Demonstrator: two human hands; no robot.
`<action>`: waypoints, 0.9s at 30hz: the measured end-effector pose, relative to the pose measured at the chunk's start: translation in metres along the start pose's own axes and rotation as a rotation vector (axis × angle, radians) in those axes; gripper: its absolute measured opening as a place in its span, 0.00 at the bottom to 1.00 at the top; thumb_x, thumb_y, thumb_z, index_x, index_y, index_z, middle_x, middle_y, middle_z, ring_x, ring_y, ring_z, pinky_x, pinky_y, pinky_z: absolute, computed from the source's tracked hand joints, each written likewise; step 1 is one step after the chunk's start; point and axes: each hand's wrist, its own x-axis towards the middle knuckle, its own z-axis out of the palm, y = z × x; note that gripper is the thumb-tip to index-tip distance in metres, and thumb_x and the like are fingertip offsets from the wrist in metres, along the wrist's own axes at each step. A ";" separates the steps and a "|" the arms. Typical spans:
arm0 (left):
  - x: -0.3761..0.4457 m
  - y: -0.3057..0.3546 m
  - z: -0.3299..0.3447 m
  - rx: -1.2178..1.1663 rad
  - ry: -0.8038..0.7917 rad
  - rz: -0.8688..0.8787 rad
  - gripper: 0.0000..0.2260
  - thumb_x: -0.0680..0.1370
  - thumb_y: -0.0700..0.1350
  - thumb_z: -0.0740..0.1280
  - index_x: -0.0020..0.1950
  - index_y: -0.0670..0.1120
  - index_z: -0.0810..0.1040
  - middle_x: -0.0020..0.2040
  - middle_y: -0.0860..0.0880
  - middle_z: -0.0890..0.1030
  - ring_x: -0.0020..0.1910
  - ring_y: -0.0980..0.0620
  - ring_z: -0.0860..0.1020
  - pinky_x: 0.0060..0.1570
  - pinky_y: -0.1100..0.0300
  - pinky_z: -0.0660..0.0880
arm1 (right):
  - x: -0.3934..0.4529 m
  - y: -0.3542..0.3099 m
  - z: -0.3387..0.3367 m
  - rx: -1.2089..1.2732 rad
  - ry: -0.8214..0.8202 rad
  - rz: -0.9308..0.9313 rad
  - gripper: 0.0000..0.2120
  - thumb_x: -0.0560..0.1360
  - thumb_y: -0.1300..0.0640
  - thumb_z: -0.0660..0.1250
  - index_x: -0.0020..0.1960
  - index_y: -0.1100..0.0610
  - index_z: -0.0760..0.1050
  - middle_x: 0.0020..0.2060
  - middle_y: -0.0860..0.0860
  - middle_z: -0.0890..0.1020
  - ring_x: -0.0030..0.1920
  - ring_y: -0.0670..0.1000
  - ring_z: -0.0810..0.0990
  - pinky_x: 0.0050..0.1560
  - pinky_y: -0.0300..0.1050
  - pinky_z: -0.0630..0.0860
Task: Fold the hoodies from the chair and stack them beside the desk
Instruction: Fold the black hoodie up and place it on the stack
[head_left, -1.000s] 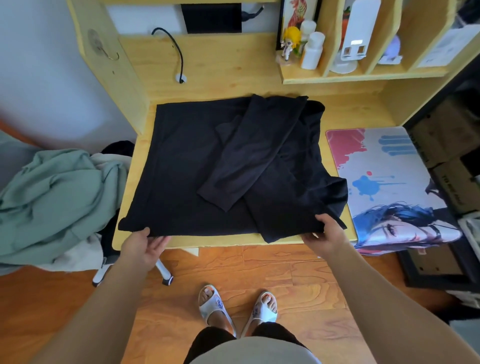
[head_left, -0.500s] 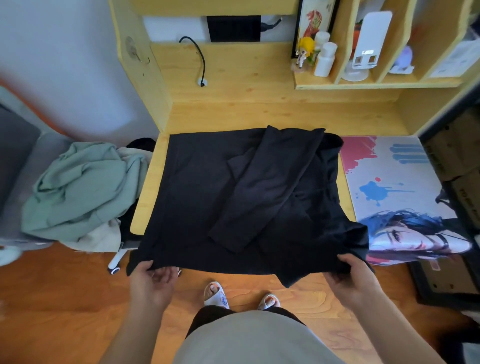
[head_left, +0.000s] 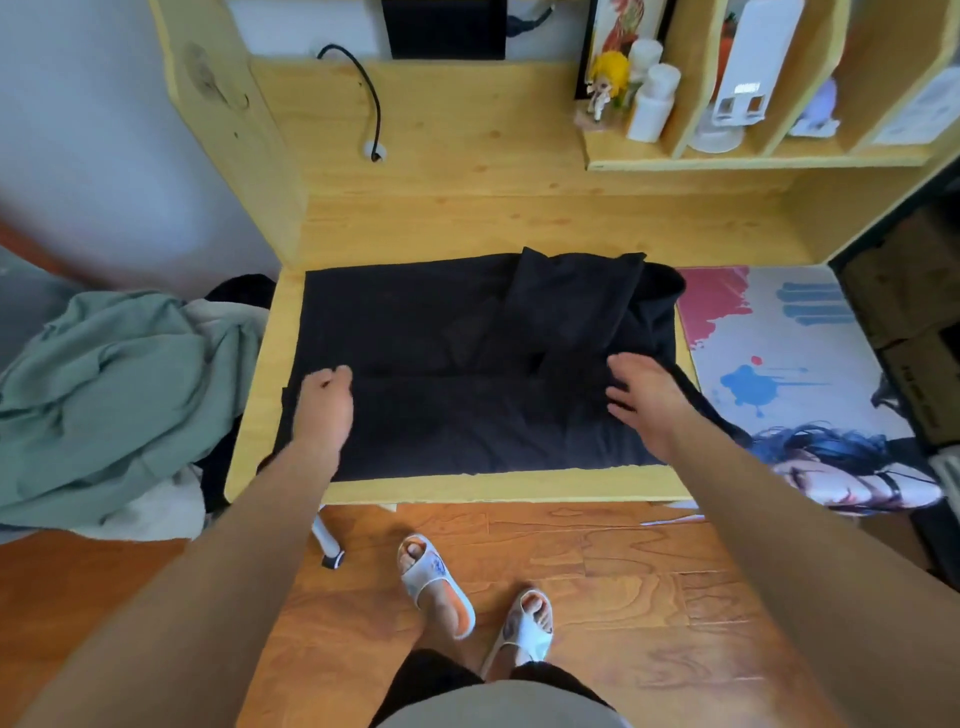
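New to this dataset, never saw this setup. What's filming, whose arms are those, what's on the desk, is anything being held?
No robot here: a person wears one wide-angle camera on the head, looking down at their own arms. A black hoodie lies on the wooden desk, its near part folded up over itself. The left hand rests on it with curled fingers; whether it pinches cloth is unclear. The right hand lies open and flat on it. More garments, a green one on top, are piled to the left. A printed mat lies to the right.
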 end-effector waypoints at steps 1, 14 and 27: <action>-0.004 -0.016 0.009 0.289 -0.026 0.190 0.20 0.84 0.54 0.60 0.73 0.46 0.72 0.65 0.44 0.77 0.69 0.40 0.73 0.66 0.47 0.70 | 0.001 0.015 0.006 -0.290 0.021 -0.145 0.25 0.80 0.48 0.66 0.75 0.51 0.68 0.70 0.51 0.74 0.68 0.53 0.74 0.71 0.53 0.70; 0.008 -0.108 0.006 1.240 -0.267 0.466 0.30 0.83 0.66 0.46 0.80 0.63 0.33 0.83 0.49 0.36 0.81 0.41 0.34 0.78 0.34 0.39 | 0.019 0.075 -0.012 -1.674 0.084 -0.285 0.48 0.67 0.32 0.13 0.82 0.46 0.40 0.82 0.52 0.46 0.81 0.59 0.46 0.78 0.63 0.48; 0.044 -0.095 0.011 1.299 -0.059 0.487 0.31 0.80 0.68 0.38 0.82 0.62 0.44 0.84 0.43 0.43 0.81 0.38 0.38 0.76 0.29 0.46 | 0.055 0.056 0.023 -1.713 -0.142 -0.787 0.32 0.83 0.35 0.45 0.82 0.48 0.48 0.82 0.52 0.49 0.81 0.61 0.46 0.78 0.65 0.50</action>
